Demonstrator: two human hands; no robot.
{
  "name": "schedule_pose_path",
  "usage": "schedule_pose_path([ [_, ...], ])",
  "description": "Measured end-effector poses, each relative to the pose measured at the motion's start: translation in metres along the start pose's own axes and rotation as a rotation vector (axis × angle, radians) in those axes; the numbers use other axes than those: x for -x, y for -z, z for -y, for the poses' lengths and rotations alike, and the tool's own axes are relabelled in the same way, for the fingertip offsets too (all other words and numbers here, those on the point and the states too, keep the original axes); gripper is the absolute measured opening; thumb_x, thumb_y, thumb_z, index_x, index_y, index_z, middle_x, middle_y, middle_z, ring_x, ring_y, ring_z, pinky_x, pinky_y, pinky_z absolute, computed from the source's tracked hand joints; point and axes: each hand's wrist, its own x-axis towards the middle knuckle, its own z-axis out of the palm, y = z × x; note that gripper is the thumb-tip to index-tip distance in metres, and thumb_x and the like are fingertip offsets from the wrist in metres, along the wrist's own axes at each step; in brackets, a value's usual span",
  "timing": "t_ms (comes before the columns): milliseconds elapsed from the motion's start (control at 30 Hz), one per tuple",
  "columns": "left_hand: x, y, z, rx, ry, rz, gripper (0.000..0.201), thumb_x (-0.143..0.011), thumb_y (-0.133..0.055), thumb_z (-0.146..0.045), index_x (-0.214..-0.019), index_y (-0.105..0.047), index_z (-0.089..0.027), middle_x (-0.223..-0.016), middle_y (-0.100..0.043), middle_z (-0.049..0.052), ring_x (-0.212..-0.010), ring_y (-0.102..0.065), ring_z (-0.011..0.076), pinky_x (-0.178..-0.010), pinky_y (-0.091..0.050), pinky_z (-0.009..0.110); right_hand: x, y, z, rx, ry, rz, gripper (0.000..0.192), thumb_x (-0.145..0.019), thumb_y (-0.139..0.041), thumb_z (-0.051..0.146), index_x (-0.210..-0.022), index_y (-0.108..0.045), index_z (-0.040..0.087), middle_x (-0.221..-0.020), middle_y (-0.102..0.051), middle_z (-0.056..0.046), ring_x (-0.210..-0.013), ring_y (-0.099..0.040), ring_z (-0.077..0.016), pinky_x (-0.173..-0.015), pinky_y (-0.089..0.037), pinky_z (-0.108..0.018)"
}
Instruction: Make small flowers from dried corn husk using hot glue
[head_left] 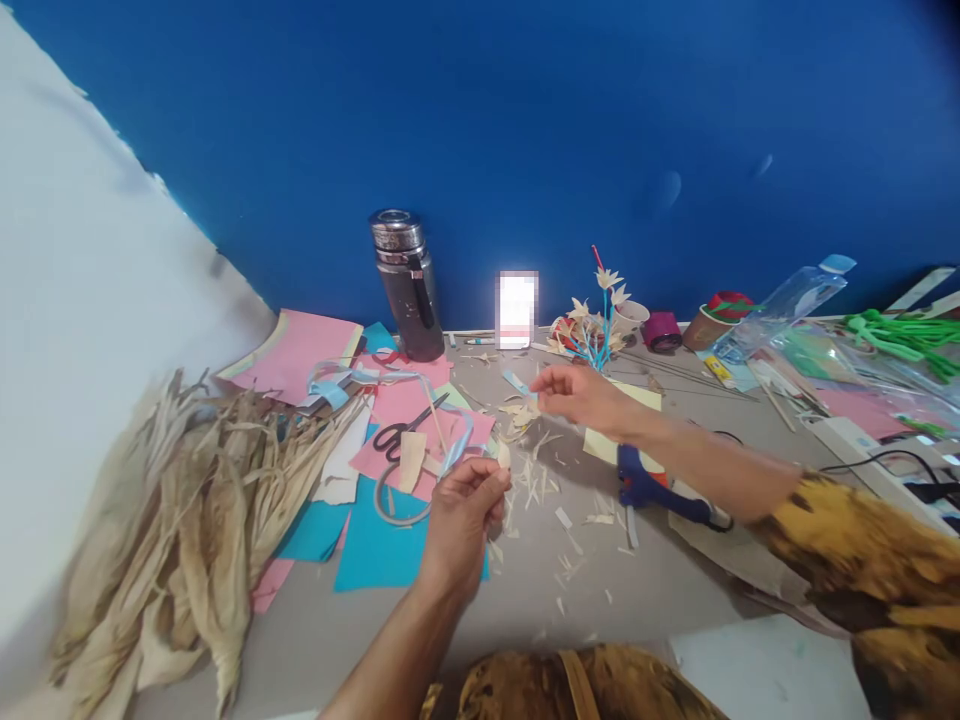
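The left hand (463,510) is pinching a small pale husk piece (502,455) between thumb and fingertips, holding it upright just above the table (660,590), while the right hand (581,398) is reaching forward and pinching one end of a short light-blue strip (517,382) between thumb and forefinger. The strip is lying beyond and slightly to the right of the husk piece, its long axis running from upper left down to the right-hand fingers; the two hands are apart, with a scatter of husk trimmings (536,480) between them. The right hand is the nearer to the strip (it is already gripping it), the left the nearer to the husk piece. Scissors (401,432) are resting on pink paper (405,405) to the left of both hands, a blue glue gun (656,490) is lying under the right forearm, and a heap of dried husks (187,510) is occupying the table's left edge.
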Motion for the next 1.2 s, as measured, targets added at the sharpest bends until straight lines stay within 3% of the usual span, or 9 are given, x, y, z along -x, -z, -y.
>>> schedule_pose_path([
  [100, 0.006, -0.007, -0.001, 0.028, -0.040, 0.002, 0.031, -0.063, -0.087, -0.034, -0.069, -0.063, -0.016, -0.055, -0.052, -0.006, -0.047, -0.041, 0.0050, -0.047, -0.030, 0.019, 0.047, -0.019, 0.023, -0.620, -0.039, -0.046, 0.031, -0.079, -0.069, 0.039, -0.102, -0.064, 0.017, -0.077, -0.061, 0.001, -0.056, -0.047, -0.0094, -0.047, -0.033, -0.021],
  [200, 0.015, -0.013, -0.001, 0.059, -0.020, 0.034, 0.030, -0.065, -0.086, -0.033, -0.069, -0.062, -0.016, -0.057, -0.054, -0.005, -0.048, -0.043, 0.0055, -0.047, -0.032, 0.019, 0.078, -0.048, 0.033, -0.835, -0.025, -0.143, 0.029, -0.076, -0.073, 0.039, -0.096, -0.067, 0.017, -0.076, -0.059, 0.001, -0.057, -0.046, -0.0090, -0.047, -0.033, -0.022],
  [333, 0.028, -0.018, -0.002, 0.154, 0.124, 0.116, 0.033, -0.062, -0.089, -0.031, -0.069, -0.061, -0.015, -0.064, -0.060, -0.002, -0.051, -0.048, 0.0062, -0.045, -0.032, 0.018, 0.093, -0.076, 0.030, -0.849, 0.046, -0.270, 0.022, -0.081, -0.069, 0.033, -0.097, -0.068, 0.018, -0.076, -0.061, 0.001, -0.062, -0.053, -0.0110, -0.053, -0.038, -0.023],
  [500, 0.040, -0.019, 0.000, 0.187, 0.175, 0.146, 0.034, -0.061, -0.090, -0.029, -0.071, -0.061, -0.015, -0.055, -0.055, -0.003, -0.052, -0.048, 0.0074, -0.045, -0.033, 0.016, 0.105, -0.083, 0.025, -0.810, 0.130, -0.267, 0.010, -0.083, -0.065, 0.026, -0.090, -0.066, 0.019, -0.075, -0.064, 0.001, -0.067, -0.058, -0.0127, -0.061, -0.044, -0.024],
  [800, 0.052, -0.024, 0.006, 0.045, -0.085, 0.078, 0.030, -0.069, -0.084, -0.032, -0.073, -0.058, -0.017, -0.051, -0.055, -0.004, -0.048, -0.046, 0.0075, -0.047, -0.034, 0.018, 0.116, -0.086, 0.028, -0.699, 0.098, -0.385, 0.012, -0.082, -0.067, 0.030, -0.085, -0.065, 0.019, -0.077, -0.065, 0.001, -0.067, -0.057, -0.0140, -0.062, -0.045, -0.025],
  [1067, 0.049, -0.027, 0.012, -0.114, -0.255, 0.033, 0.025, -0.078, -0.078, -0.034, -0.080, -0.059, -0.018, -0.054, -0.057, -0.005, -0.048, -0.048, 0.0078, -0.050, -0.037, 0.020, 0.126, -0.081, 0.023, -0.822, 0.101, -0.263, 0.013, -0.086, -0.066, 0.030, -0.084, -0.066, 0.018, -0.069, -0.058, 0.003, -0.061, -0.047, -0.0106, -0.056, -0.036, -0.023],
  [1200, 0.049, -0.028, 0.013, -0.075, -0.228, 0.065, 0.025, -0.076, -0.080, -0.033, -0.077, -0.060, -0.018, -0.053, -0.058, -0.005, -0.049, -0.049, 0.0082, -0.051, -0.037, 0.021, 0.128, -0.078, 0.022, -0.851, 0.102, -0.286, 0.022, -0.086, -0.069, 0.036, -0.076, -0.064, 0.017, -0.064, -0.052, 0.004, -0.056, -0.039, -0.0093, -0.052, -0.030, -0.023],
])
